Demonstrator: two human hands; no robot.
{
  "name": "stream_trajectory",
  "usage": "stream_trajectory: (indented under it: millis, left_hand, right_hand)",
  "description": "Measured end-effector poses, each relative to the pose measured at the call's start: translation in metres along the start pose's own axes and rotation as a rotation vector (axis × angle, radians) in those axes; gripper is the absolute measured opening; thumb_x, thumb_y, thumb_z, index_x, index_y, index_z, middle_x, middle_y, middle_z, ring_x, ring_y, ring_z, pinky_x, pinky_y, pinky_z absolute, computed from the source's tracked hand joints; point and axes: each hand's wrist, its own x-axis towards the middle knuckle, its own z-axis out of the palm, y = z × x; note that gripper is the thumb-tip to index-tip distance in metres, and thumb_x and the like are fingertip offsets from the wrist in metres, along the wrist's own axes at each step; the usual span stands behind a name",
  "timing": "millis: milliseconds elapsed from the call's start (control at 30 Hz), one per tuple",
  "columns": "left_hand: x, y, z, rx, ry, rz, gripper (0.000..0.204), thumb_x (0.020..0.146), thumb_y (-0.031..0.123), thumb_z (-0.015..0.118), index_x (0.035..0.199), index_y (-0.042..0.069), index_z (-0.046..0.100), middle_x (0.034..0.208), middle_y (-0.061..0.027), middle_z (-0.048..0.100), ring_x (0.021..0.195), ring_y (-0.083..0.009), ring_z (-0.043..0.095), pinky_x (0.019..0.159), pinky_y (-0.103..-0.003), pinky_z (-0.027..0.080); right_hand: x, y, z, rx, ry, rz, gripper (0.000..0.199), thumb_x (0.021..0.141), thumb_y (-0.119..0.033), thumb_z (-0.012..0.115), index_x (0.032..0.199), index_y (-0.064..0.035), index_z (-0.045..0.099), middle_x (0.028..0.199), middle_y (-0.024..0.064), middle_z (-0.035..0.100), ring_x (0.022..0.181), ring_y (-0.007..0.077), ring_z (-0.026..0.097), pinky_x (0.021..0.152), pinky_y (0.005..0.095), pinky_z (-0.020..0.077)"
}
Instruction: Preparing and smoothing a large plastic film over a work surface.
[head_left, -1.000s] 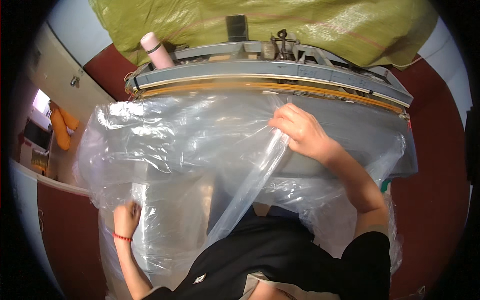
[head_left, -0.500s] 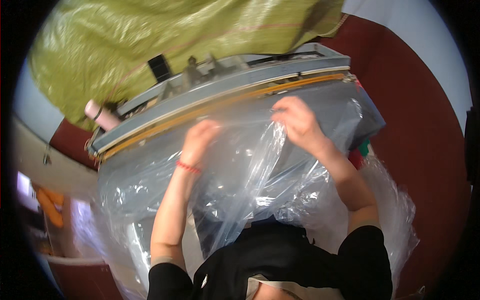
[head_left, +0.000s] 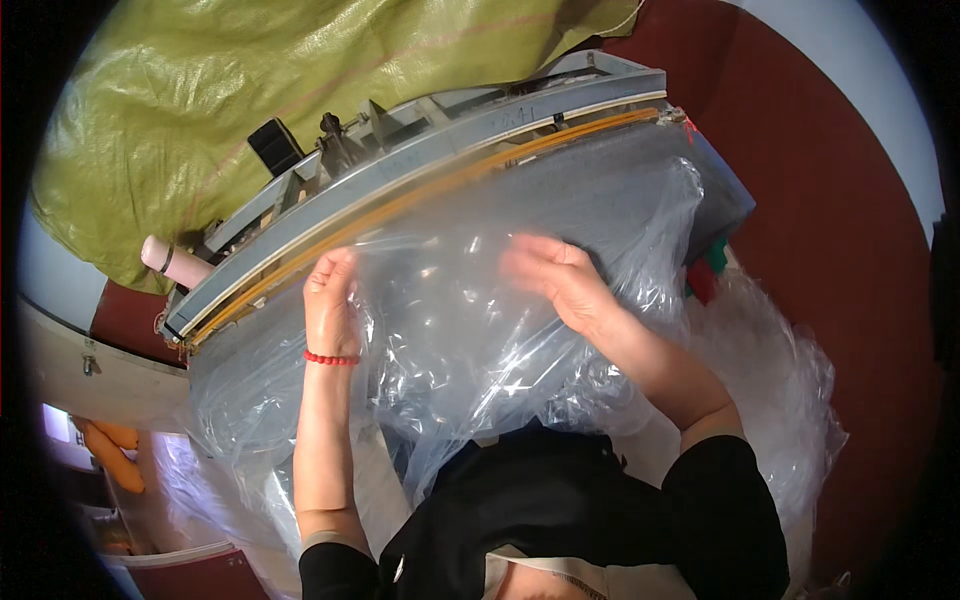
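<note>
Clear plastic film (head_left: pixel 450 350) lies in wrinkled, shiny folds across a dark grey work surface (head_left: pixel 600 165) in front of me. My left hand (head_left: pixel 332 295), with a red bead bracelet at its wrist, is closed in a pinch on the film's far edge. To the right, my right hand (head_left: pixel 560 280) is held over the film with its fingers stretched out toward the left. Its fingertips are blurred by motion, and no film shows gripped in them. Just beyond both hands runs a long blue-grey metal bar (head_left: pixel 420 155) with an orange strip along its near side.
A black phone-like block (head_left: pixel 274 146) and a pink bottle (head_left: pixel 175 262) stand by the bar. Behind hangs a large yellow-green woven sheet (head_left: pixel 330 70). More crumpled film (head_left: pixel 770 400) spills down at the right, over a dark red floor (head_left: pixel 850 300).
My left hand has moved left, drawing the film's edge along. My right hand has come nearer to me, and its fingers have gone from a pinch to stretched out. The view has shifted slightly.
</note>
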Motion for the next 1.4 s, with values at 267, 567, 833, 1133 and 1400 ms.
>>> stream_trajectory:
  millis: [267,567,833,1133,1400]
  left_hand:
    - [0.018,-0.037,-0.053,0.697,-0.403,-0.098,0.008,0.077,0.013,0.062,0.073,0.007,0.059,0.064,0.0073,0.052,0.057,-0.0006,0.042,0.05,-0.017,0.034]
    - [0.002,-0.023,-0.05,0.662,-0.468,-0.445,0.003,0.073,-0.003,0.055,0.074,0.0,0.056,0.058,-0.002,0.053,0.045,-0.0069,0.048,0.037,-0.02,0.038]
    - [0.002,-0.037,-0.051,0.623,-0.405,-0.383,0.005,0.074,-0.005,0.052,0.076,-0.001,0.052,0.058,-0.0024,0.052,0.044,-0.0072,0.048,0.037,-0.021,0.04]
    - [-0.056,0.01,-0.119,0.742,-0.435,-0.545,0.012,0.069,-0.005,0.046,0.076,0.002,0.054,0.06,0.0,0.051,0.049,-0.0055,0.047,0.039,-0.02,0.036]
    - [-0.077,0.105,-0.247,1.045,-0.205,-0.363,0.013,0.072,0.005,0.045,0.072,0.003,0.058,0.064,0.0012,0.056,0.056,-0.0043,0.049,0.05,-0.02,0.039]
  right_hand:
    - [0.028,-0.037,-0.038,-0.654,0.321,-0.218,0.024,0.087,-0.023,0.049,0.076,-0.0039,0.059,0.063,0.006,0.059,0.059,0.0155,0.058,0.053,0.0276,0.0433]
    - [0.054,-0.079,-0.207,-1.77,1.006,-0.404,0.018,0.08,-0.022,0.051,0.074,-0.0069,0.06,0.07,0.0137,0.06,0.07,0.0302,0.059,0.062,0.0402,0.0451]
    - [0.058,-0.1,-0.253,-1.677,1.301,-0.466,0.025,0.07,-0.029,0.065,0.075,-0.0057,0.06,0.085,0.0076,0.056,0.087,0.0272,0.053,0.066,0.0386,0.0458]
    - [0.098,-0.08,-0.285,-1.933,1.201,-0.302,0.03,0.077,-0.04,0.054,0.083,-0.0104,0.059,0.086,0.0078,0.059,0.078,0.0279,0.058,0.067,0.0414,0.0471]
    - [0.066,-0.114,-0.3,-1.725,1.129,-0.274,0.038,0.081,-0.043,0.047,0.1,-0.0116,0.057,0.1,0.012,0.059,0.093,0.0337,0.054,0.076,0.0421,0.0417]
